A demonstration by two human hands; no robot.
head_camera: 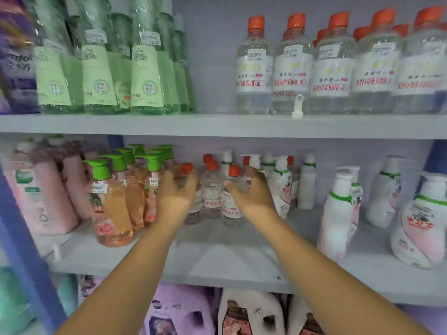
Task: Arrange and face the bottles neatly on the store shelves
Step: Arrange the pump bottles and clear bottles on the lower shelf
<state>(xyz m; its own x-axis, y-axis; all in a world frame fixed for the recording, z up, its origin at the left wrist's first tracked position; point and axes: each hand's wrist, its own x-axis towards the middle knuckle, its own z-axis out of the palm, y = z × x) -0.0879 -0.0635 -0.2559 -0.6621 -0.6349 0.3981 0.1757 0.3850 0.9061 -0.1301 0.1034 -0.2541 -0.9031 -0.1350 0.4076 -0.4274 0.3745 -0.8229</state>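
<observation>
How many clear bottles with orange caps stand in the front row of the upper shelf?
5 bottles on the upper shelf's right half, left to right: first, second, third, fourth, fifth at the picture's edge. More stand partly hidden behind.

Small clear bottles with orange caps and white labels in red print stand upright in a loose cluster at the middle of the lower shelf, set back from its front edge. A row of larger matching bottles lines the upper shelf, labels facing out.
</observation>
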